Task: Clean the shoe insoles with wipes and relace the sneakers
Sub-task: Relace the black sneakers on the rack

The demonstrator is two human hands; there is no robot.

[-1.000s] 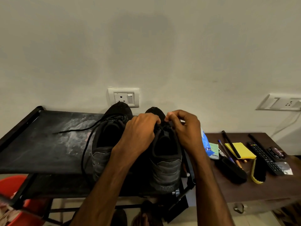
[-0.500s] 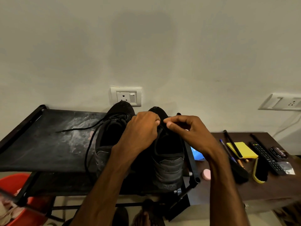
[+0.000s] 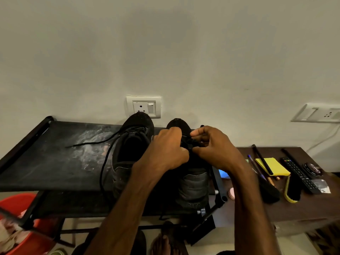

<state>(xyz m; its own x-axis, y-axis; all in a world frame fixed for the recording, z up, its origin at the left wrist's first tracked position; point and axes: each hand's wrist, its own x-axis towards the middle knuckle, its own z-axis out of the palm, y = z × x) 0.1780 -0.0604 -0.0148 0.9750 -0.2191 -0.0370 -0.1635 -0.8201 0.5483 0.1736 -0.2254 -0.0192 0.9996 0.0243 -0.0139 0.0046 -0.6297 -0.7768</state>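
Left hand (image 3: 169, 150) and right hand (image 3: 215, 150) both pinch the black lace (image 3: 187, 142) over the Puma sneaker (image 3: 195, 183). The lace probably handles limp and light, so it is best held close to the eyelets.

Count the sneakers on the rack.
2. The left sneaker stands on the rack, lace trailing loose; the right sneaker sits beside it, its laces held by the left hand and right hand.

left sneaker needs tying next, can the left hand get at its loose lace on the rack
Probably yes: the loose lace lies uncovered on the rack, but the left hand must first release the right sneaker's lace.
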